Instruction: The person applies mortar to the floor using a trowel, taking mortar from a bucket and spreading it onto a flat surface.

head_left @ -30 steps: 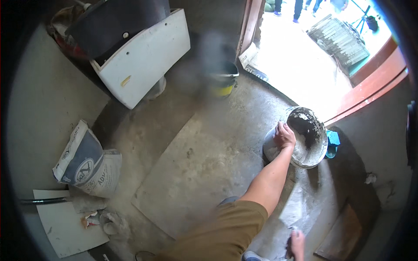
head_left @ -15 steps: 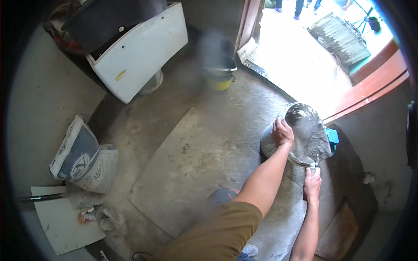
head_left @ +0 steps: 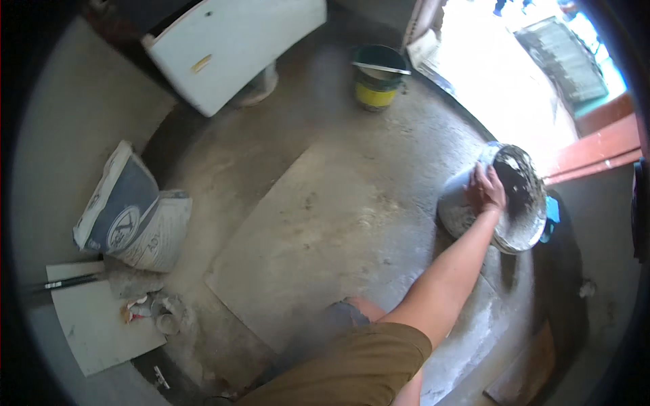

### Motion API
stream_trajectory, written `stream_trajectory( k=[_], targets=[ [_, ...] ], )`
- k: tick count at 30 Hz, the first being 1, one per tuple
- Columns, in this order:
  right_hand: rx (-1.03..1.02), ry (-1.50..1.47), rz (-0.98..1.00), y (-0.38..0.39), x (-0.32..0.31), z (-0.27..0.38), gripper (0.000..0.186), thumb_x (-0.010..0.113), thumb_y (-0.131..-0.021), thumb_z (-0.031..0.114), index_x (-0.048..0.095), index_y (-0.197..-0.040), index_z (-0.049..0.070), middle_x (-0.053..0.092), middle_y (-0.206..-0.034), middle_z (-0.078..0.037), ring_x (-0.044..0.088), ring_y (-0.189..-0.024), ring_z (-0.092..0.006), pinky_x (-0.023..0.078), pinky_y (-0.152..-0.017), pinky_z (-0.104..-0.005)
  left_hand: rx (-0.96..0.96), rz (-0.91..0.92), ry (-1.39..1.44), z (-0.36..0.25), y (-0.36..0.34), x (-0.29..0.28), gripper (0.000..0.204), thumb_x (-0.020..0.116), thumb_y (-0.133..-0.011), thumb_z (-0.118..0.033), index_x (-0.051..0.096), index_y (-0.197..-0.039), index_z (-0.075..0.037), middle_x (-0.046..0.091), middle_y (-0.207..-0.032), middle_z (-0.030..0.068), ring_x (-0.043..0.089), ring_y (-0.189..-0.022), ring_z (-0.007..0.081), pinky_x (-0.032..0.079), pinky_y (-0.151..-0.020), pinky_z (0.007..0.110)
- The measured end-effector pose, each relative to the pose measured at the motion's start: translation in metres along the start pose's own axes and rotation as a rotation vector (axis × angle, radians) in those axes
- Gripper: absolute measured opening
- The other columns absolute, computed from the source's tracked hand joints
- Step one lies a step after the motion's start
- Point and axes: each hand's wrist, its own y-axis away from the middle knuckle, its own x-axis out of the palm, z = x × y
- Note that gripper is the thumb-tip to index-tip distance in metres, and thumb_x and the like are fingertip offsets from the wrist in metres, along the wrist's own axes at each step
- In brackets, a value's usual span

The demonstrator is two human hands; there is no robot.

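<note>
A large bucket (head_left: 460, 203), coated in grey cement, tilts on the floor at the right with its mouth turned toward the doorway side. Wet-looking grey residue lines its inside (head_left: 518, 183). My left hand (head_left: 486, 189) is on the bucket's upper side by the rim, fingers spread and holding nothing. My right hand is out of view.
Beside the bucket's far side is a turquoise object (head_left: 552, 215). A dark bucket with a yellow band (head_left: 376, 95) stands near the doorway. A cement bag (head_left: 128, 216) and a white board (head_left: 105, 335) lie left. A white panel (head_left: 237, 47) leans behind.
My view has shifted, and the bucket now tilts differently. My right hand, earlier gripping a pale handle-like part at the bucket's lower rim, has left the view. My left hand stays at the bucket.
</note>
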Motion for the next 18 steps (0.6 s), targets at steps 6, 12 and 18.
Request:
stream_trajectory(
  k=[6, 12, 18],
  targets=[
    [-0.235, 0.411, 0.099, -0.029, 0.096, 0.118, 0.048, 0.048, -0.089, 0.038, 0.051, -0.106, -0.007, 0.059, -0.099, -0.028, 0.058, -0.090, -0.0371, 0.045, -0.079, -0.0449, 0.478, 0.501, 0.058, 0.040, 0.031, -0.145, 0.058, 0.040, -0.091, -0.041, 0.032, -0.136, -0.005, 0.028, -0.140, 0.0242, 0.020, -0.132, 0.0404, 0.009, -0.106, 0.055],
    [-0.152, 0.179, 0.308, -0.025, 0.134, 0.137, 0.053, 0.041, -0.091, 0.045, 0.055, -0.099, -0.006, 0.060, -0.094, -0.024, 0.061, -0.068, -0.0320, 0.047, -0.069, -0.0444, -0.221, -0.117, -0.082, 0.217, 0.060, -0.519, 0.036, 0.054, -0.085, -0.024, 0.054, -0.114, -0.002, 0.052, -0.117, 0.0148, 0.045, -0.116, 0.0268, 0.034, -0.098, 0.037],
    [-0.173, 0.071, 0.614, -0.061, 0.225, 0.224, 0.053, 0.043, -0.089, 0.048, 0.055, -0.084, -0.003, 0.054, -0.064, -0.014, 0.055, -0.052, -0.0245, 0.044, -0.050, -0.0373, -0.221, -0.348, -0.796, 0.237, 0.132, -0.736, 0.032, 0.051, -0.088, -0.025, 0.057, -0.106, 0.001, 0.056, -0.110, 0.0165, 0.048, -0.109, 0.0305, 0.036, -0.094, 0.041]
  ],
)
